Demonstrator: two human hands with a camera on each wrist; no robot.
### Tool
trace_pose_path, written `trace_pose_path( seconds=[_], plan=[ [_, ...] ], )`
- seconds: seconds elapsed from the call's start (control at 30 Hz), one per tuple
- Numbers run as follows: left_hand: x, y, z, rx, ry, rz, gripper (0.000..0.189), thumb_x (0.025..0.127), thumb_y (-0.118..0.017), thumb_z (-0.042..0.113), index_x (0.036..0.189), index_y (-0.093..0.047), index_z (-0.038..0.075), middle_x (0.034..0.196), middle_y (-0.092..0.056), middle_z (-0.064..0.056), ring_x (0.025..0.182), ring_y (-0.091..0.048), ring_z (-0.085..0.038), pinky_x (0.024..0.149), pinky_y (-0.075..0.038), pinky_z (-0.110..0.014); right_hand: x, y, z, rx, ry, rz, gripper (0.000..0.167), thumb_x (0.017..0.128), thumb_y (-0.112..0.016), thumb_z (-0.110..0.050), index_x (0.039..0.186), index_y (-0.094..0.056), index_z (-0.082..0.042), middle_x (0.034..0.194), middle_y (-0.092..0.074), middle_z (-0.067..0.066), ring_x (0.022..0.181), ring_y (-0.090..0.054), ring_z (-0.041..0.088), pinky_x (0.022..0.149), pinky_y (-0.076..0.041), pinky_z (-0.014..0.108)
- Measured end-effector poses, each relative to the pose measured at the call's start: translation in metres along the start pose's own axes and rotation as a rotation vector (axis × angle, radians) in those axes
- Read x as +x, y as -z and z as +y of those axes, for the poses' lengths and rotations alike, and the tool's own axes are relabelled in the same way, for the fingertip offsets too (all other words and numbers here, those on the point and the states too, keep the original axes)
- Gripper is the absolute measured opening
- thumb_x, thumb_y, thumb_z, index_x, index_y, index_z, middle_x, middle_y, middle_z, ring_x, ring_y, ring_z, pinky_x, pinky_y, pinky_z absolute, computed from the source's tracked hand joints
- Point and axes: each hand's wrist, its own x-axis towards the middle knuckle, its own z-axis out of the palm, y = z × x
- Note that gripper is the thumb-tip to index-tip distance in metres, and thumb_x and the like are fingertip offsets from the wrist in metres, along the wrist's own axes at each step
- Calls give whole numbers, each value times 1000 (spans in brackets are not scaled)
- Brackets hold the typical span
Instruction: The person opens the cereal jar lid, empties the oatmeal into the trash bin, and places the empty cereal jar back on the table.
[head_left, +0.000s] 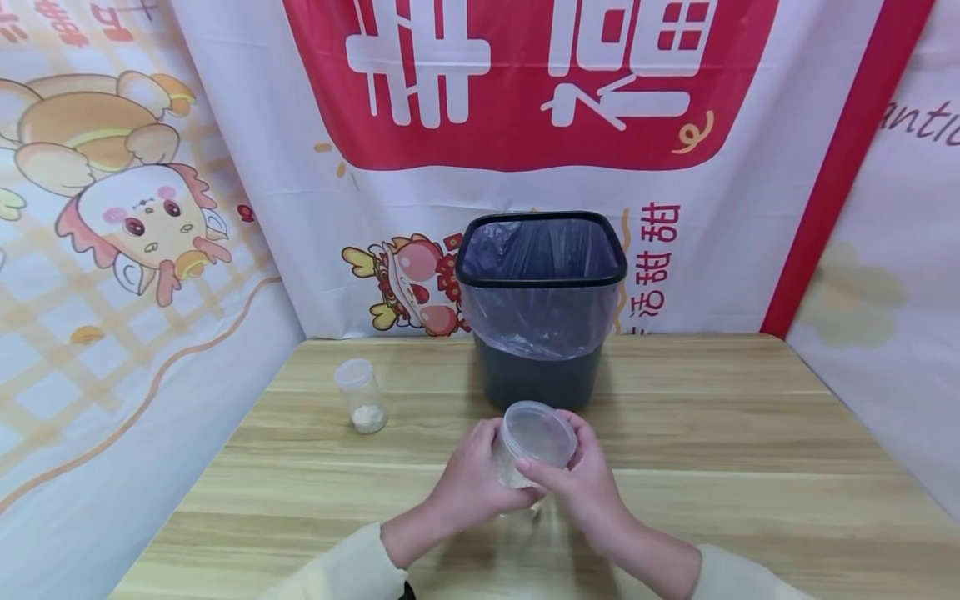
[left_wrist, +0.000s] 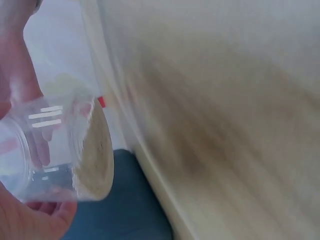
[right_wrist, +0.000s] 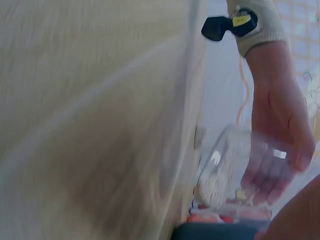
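Note:
A clear round plastic jar (head_left: 510,468) with a translucent lid (head_left: 537,435) is held between both hands above the table. My left hand (head_left: 472,479) grips its left side. My right hand (head_left: 592,492) grips the right side, with the thumb across the front near the rim. The left wrist view shows the jar (left_wrist: 50,145) with a pale, beige layer of powder or fine grains (left_wrist: 96,160) at its bottom. In the right wrist view my left hand's fingers (right_wrist: 265,170) curl behind the jar. A blurred pale patch under the hands is too unclear to name.
Behind the hands stands a dark bin (head_left: 536,379) with a black rim and a plastic liner. A second clear lidded container (head_left: 362,396), with white contents at its bottom, stands on the wooden table (head_left: 712,417) at left. Printed cloths (head_left: 750,208) surround the table's back and sides.

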Motion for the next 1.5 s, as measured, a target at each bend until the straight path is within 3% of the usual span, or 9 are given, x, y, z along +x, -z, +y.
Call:
trace_pose_path(
  seconds=[0.13,0.37,0.5,0.6,0.7,0.83,0.97,1.17,1.5],
  plan=[
    [4,10,-3,-81,25,-98,81,63,-89,41,128,-54,8,113,-59,2,99,-57,-14,85,-50,-35,6,12,-2,1,15,-125,73,73,-80,2,135,-41,1,130,-51,16,114,-52,25,93,-46,26],
    [7,23,-12,-190,-12,-262,75,63,-90,34,127,-57,11,112,-62,5,103,-58,-13,90,-50,-35,20,36,0,18,59,-478,76,78,-77,-2,141,-33,8,134,-45,25,117,-50,36,94,-48,34],
    [6,23,-14,-199,-12,-283,73,63,-90,32,126,-57,12,111,-63,6,102,-59,-11,90,-49,-32,24,43,6,46,66,-557,81,80,-76,-3,145,-29,6,137,-43,25,119,-49,37,96,-47,35],
    [5,20,-12,-171,20,-243,74,63,-89,35,125,-57,9,109,-62,5,99,-59,-13,86,-50,-32,21,40,10,62,67,-502,88,79,-78,-4,148,-24,5,139,-41,25,120,-49,33,97,-46,32],
    [4,14,-9,-114,46,-156,78,63,-89,40,125,-56,6,110,-61,3,98,-59,-15,84,-51,-34,15,31,8,75,54,-363,91,77,-79,-2,148,-22,5,143,-39,24,127,-43,30,100,-42,25],
    [2,6,-7,-55,49,-31,83,62,-89,44,125,-55,4,112,-60,-1,98,-58,-16,84,-50,-36,6,13,5,68,19,-145,85,76,-77,2,145,-27,6,146,-39,21,135,-35,28,107,-32,28],
    [0,-1,-4,-27,42,43,83,60,-89,47,123,-55,6,110,-59,1,96,-57,-15,83,-50,-36,-1,-1,4,66,-3,-10,80,76,-76,2,142,-29,4,141,-44,19,132,-39,27,108,-31,30],
    [-3,-7,-1,49,7,81,83,59,-89,51,121,-55,7,109,-58,2,96,-57,-15,84,-50,-37,-4,-9,7,30,-35,55,81,76,-78,-4,141,-30,2,136,-48,19,122,-47,29,99,-41,31],
    [-3,-9,-3,73,-14,77,82,60,-89,48,122,-55,6,108,-58,2,96,-57,-15,83,-50,-35,-1,-6,10,2,-34,63,78,77,-79,-6,140,-34,-1,134,-50,16,121,-49,27,99,-42,30]
  ],
)
